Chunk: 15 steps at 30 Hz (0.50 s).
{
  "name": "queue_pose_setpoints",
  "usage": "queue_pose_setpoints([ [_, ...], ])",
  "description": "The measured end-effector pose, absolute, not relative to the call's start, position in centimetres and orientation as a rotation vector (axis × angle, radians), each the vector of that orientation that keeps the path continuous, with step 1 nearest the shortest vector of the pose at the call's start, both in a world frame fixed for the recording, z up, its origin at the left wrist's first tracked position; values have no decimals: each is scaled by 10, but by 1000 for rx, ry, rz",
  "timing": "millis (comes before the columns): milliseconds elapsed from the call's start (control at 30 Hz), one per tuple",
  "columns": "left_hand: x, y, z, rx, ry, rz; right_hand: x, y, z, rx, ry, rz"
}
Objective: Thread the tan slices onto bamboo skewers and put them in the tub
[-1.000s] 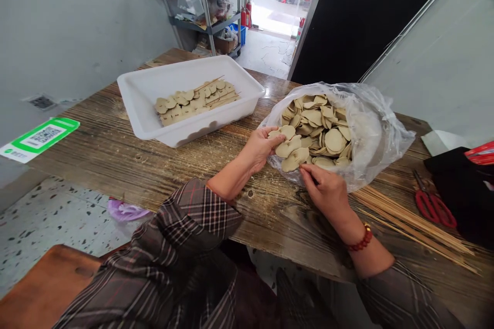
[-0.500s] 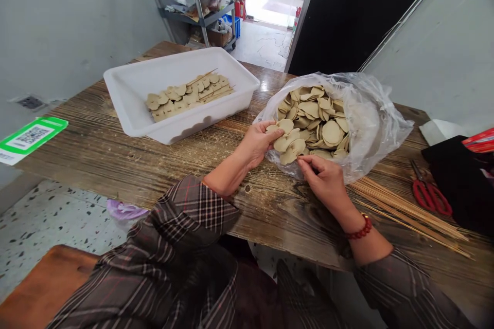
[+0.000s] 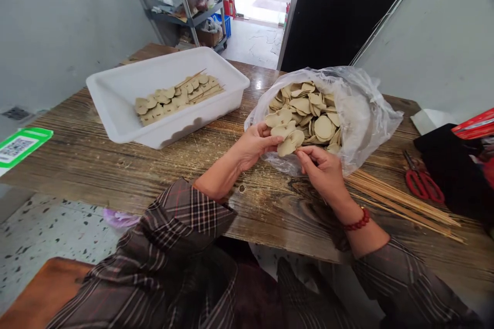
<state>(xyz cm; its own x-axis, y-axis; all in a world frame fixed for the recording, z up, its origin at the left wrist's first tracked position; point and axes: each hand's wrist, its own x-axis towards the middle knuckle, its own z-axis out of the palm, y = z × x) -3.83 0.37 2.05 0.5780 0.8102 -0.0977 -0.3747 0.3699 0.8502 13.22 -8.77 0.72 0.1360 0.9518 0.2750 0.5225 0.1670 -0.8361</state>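
Note:
A clear plastic bag (image 3: 363, 113) lies open on the wooden table (image 3: 116, 164), full of flat beige round slices (image 3: 320, 126). My left hand (image 3: 252, 144) holds a few overlapping slices (image 3: 283, 131) at the bag's mouth. Touching the lowest of those slices, my right hand (image 3: 322, 169) has its fingertips pinched together; a thin skewer in them cannot be made out. A white plastic tub (image 3: 116, 113) at the left holds skewered slices (image 3: 173, 96) laid in a row.
A bundle of bamboo skewers (image 3: 405, 203) lies on the table right of my right hand. Red-handled scissors (image 3: 422, 182) and a black bag (image 3: 455, 169) sit at the far right. A green QR sign (image 3: 19, 145) is at the left edge. A metal shelf (image 3: 185, 5) stands by the doorway.
The view has shifted so everything sits further left and up. My right hand has risen to the lowest slice held by my left hand. The left hand keeps its grip.

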Motion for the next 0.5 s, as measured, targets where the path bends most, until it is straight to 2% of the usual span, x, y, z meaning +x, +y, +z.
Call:
queue_pose_setpoints([
  [500, -37, 4, 22, 809, 671, 831, 131, -89, 7, -1483, -1562, 551],
])
